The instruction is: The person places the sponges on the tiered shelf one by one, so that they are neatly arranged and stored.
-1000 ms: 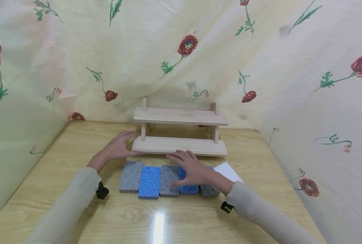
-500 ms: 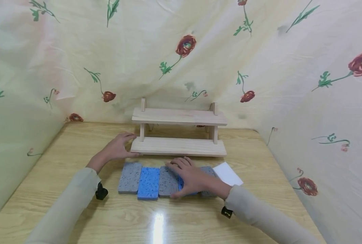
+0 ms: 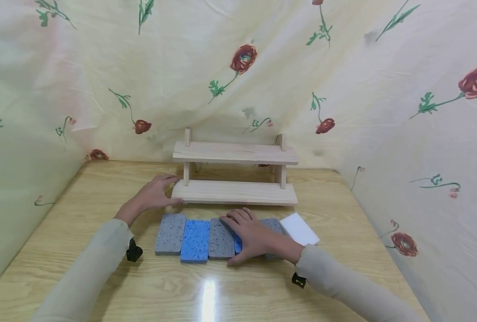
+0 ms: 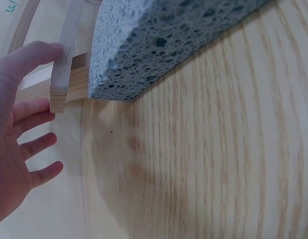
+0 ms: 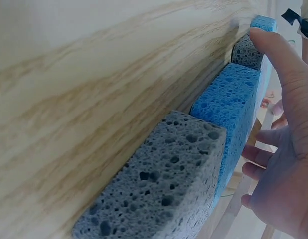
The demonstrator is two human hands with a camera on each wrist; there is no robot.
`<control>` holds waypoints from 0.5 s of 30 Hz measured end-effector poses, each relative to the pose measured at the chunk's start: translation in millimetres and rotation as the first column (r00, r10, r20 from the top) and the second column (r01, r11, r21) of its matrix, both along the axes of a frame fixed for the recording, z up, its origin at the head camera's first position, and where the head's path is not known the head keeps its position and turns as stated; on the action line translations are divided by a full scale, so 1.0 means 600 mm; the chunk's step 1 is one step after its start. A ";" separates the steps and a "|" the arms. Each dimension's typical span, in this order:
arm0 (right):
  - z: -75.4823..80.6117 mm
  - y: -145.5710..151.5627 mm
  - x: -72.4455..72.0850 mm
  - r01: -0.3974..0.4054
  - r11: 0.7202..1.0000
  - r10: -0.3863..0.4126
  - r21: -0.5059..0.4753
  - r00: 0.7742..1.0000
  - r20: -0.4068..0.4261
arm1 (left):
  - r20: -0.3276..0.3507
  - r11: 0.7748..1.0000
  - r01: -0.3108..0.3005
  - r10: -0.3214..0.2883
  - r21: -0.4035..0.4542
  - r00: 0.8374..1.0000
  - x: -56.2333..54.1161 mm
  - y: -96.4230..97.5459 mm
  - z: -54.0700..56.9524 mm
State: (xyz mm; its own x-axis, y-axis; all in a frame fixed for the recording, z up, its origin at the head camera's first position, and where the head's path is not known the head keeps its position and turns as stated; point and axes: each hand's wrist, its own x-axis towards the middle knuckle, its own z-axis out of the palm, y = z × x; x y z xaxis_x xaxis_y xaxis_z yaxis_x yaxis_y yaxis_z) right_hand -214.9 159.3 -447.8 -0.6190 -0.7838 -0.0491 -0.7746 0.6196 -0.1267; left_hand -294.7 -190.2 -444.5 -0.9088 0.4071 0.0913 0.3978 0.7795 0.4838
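Note:
A row of grey and blue speckled sponges lies before a two-tier wooden shelf (image 3: 235,192). My left hand (image 3: 155,192) pinches the left end of its lower board, thumb on one face and fingers on the other, as the left wrist view shows. The right hand (image 3: 252,235) reaches over the row. Its thumb is at the front end of the middle grey sponge (image 3: 221,239), its spread fingers by the back edge. Partly hidden beneath it are a second blue sponge (image 5: 229,92) and a grey sponge (image 5: 159,174). A blue sponge (image 3: 195,241) and a grey one (image 3: 171,234) lie left.
A white block (image 3: 299,229) lies slanted at the row's right end. The wood-grain table (image 3: 141,290) reaches back to a flower-patterned cloth (image 3: 206,67) that hangs behind and at both sides. The shelf's upper board (image 3: 234,152) stands near the back cloth.
Since a second ago my right hand has come slightly lower and nearer over the sponges, its thumb now at their front edge. The left hand keeps its place at the shelf end.

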 end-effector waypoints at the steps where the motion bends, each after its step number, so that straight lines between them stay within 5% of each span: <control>1: -0.001 -0.001 -0.001 0.003 1.000 -0.003 0.004 1.000 0.003 | -0.003 1.000 0.000 0.000 -0.001 1.000 0.000 0.000 -0.001; 15: -0.008 -0.006 -0.013 0.021 0.999 -0.018 -0.025 0.994 0.104 | 0.018 1.000 -0.008 0.008 0.007 1.000 0.001 0.001 0.003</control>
